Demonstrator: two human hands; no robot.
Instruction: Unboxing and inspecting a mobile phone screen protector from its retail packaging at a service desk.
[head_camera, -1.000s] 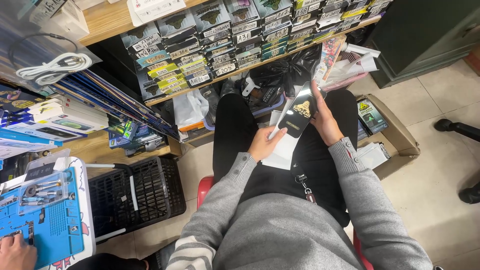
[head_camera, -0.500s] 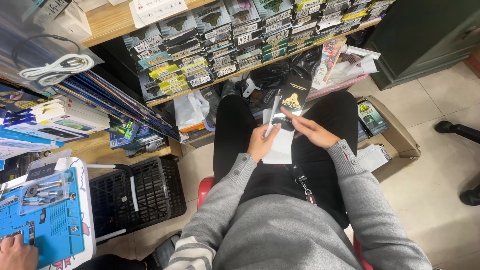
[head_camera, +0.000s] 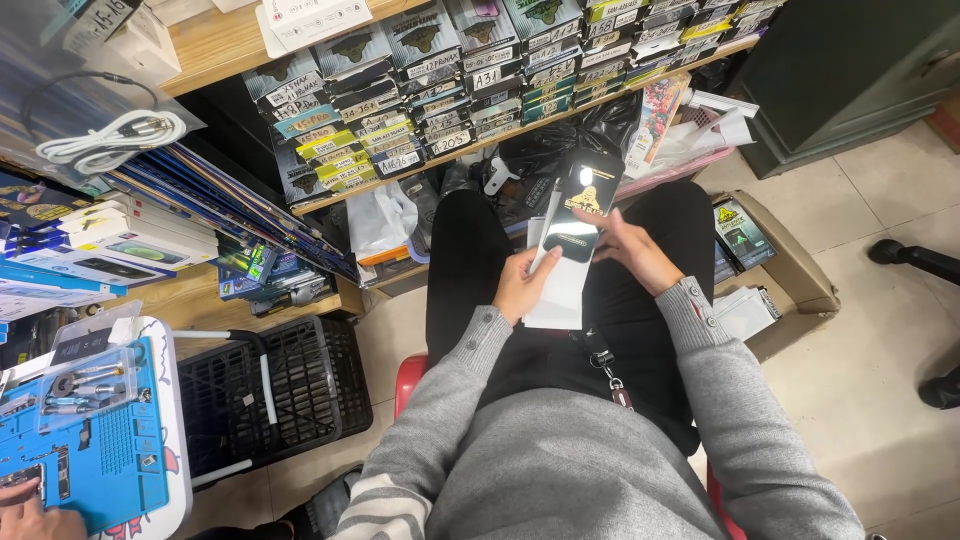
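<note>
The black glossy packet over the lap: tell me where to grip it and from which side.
Grip the black glossy packet by its long side edges near the lower half, coming from the right. It is flat, thin and tilted up over the white sleeve. The left hand already covers the lower left, and the right hand lies along the right edge.

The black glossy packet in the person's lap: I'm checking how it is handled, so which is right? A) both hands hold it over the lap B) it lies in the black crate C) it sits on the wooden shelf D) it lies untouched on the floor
A: the left hand and the right hand hold the black glossy packet, with white packets behind it, above the lap.
</note>
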